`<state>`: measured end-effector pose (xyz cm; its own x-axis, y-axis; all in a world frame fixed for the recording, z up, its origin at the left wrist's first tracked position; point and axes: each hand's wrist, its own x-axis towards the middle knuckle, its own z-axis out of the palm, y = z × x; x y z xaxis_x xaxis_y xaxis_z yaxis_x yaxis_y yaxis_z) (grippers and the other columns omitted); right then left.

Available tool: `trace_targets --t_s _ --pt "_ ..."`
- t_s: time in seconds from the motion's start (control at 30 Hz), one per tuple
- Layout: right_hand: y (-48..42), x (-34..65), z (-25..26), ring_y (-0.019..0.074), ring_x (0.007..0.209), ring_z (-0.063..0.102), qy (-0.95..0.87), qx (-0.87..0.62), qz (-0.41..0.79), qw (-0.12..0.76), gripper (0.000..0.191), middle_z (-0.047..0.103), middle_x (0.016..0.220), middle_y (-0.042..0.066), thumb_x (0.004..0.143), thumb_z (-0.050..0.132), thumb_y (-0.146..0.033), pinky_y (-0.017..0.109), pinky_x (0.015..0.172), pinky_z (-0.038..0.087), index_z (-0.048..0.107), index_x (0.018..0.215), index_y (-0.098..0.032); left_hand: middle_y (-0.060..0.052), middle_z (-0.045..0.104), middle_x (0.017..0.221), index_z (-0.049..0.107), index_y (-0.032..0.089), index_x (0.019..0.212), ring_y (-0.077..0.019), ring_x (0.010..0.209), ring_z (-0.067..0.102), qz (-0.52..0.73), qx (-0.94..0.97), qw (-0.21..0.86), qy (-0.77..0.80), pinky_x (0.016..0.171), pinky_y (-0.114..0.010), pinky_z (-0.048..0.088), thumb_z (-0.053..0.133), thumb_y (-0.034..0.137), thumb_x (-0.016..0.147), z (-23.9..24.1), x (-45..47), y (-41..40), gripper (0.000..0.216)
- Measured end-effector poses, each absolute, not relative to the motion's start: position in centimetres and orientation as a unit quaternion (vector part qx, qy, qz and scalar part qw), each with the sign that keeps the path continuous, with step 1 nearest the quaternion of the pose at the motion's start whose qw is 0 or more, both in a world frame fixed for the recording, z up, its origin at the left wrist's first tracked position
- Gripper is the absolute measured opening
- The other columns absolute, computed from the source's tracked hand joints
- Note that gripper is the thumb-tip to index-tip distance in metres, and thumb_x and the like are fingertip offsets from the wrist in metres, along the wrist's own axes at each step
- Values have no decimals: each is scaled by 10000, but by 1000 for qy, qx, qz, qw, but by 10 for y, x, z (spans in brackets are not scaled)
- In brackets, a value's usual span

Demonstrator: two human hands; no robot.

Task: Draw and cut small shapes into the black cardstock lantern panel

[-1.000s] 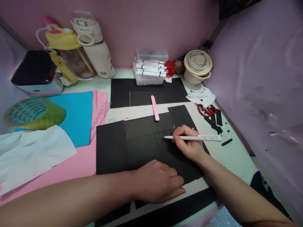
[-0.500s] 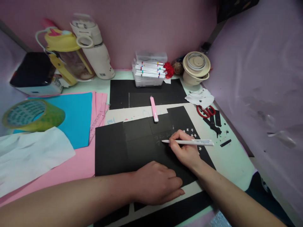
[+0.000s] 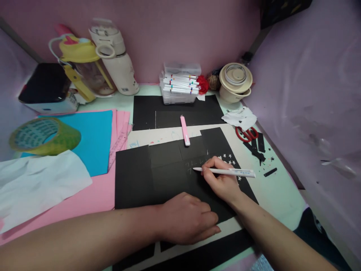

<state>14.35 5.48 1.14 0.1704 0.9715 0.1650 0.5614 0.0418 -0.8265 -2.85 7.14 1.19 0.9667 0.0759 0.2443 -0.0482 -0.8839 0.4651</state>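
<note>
My right hand (image 3: 221, 177) is closed around a slim white pen (image 3: 238, 172), its tip touching the large black paper (image 3: 132, 177) beside some faint pale marks. My left hand (image 3: 188, 218) rests palm down on the lower part of that paper, its fingers loosely bent and holding nothing. Small white stars (image 3: 231, 162) show on the paper just past my right hand, which partly covers them. Beyond the paper's top edge lies a pink craft knife (image 3: 185, 131), partly over a second black sheet (image 3: 143, 111).
Red-handled scissors (image 3: 246, 134) lie at the right among black scraps. A box of white markers (image 3: 180, 88) stands at the back, near a lidded cream bowl (image 3: 235, 84). At left are a tape roll (image 3: 67, 137), blue paper (image 3: 98, 150), and a bottle (image 3: 124, 71).
The camera view has shifted slightly, moving the scene a little to the right. My right hand and the pen stay at nearly the same spot on the black paper.
</note>
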Motion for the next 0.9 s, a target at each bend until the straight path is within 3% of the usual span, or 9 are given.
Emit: trace_targets --t_s 0.9 --pt "54 143 11 136 560 553 -610 -643 238 397 158 608 623 -11 831 570 -204 270 546 416 539 676 -216 19 609 664 614 188 896 -138 556 566 134 961 240 12 493 -277 369 352 371 998 11 -28 72 335"
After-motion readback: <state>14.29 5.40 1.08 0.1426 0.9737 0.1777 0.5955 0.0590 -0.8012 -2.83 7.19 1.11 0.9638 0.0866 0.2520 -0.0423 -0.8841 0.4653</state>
